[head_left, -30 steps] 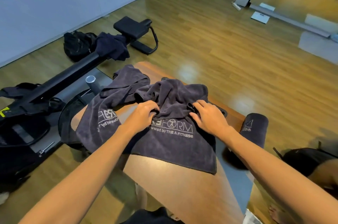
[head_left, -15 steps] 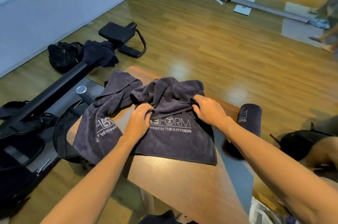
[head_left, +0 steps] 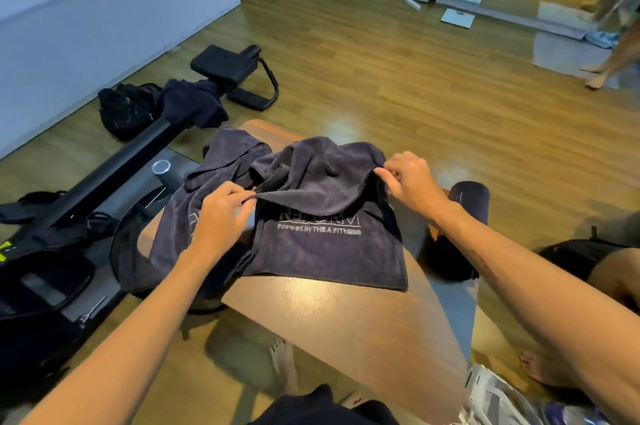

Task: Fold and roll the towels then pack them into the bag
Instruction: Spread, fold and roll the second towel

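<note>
A dark grey towel [head_left: 325, 251] with white lettering lies crumpled on the brown table [head_left: 346, 317]. My left hand [head_left: 221, 216] pinches its folded edge at the left. My right hand [head_left: 412, 178] pinches the same edge at the right, so the edge is stretched between them above the lettering. A second dark towel [head_left: 187, 227] lies under my left hand and hangs off the table's left side. A rolled dark towel [head_left: 467, 209] stands beyond the table's right edge. A white bag [head_left: 498, 400] shows at the bottom right.
A black rowing machine [head_left: 114, 164] with a dark cloth [head_left: 194, 102] on its rail stretches along the left, a black bag [head_left: 124, 109] beside it. A person's legs [head_left: 609, 57] appear at the far right. Bare feet [head_left: 284, 362] stand under the table on the wooden floor.
Both hands have lifted a towel edge from the bunched heap and pulled it apart, the right hand moving right and back. The edge now hangs taut between them.
</note>
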